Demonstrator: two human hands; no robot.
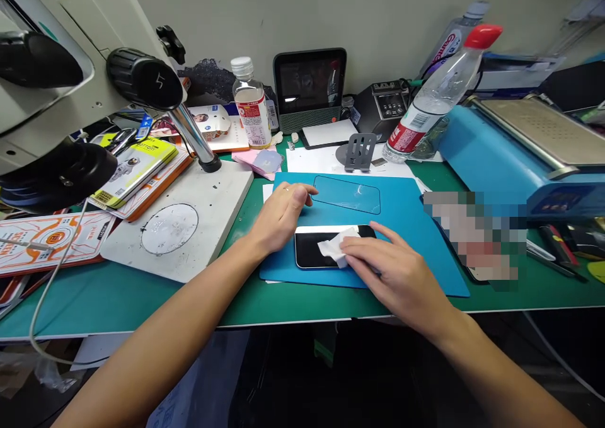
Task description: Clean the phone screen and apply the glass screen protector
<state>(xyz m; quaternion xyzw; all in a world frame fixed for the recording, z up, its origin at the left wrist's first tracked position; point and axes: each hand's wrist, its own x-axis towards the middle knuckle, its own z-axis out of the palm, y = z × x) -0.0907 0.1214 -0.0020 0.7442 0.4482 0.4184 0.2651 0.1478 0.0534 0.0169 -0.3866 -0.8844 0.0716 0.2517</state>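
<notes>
A phone (309, 249) with a dark screen and pale rim lies flat on a blue mat (416, 226). My right hand (392, 267) pinches a crumpled white wipe (334, 248) against the phone's screen. Just beyond the phone's left end is my left hand (283, 217), its fingers loosely bent and nothing visible in them. Whether it touches the mat is hard to tell. A clear sheet of screen glass (347, 195) with a dark outline rests on the mat behind the phone.
A microscope arm (137, 78) rises at the left over its white base (222, 207). Behind the mat are a grey phone stand (360, 152), a small bottle (250, 109) and a larger red-capped bottle (425, 109). A blue machine (491, 157) stands at the right.
</notes>
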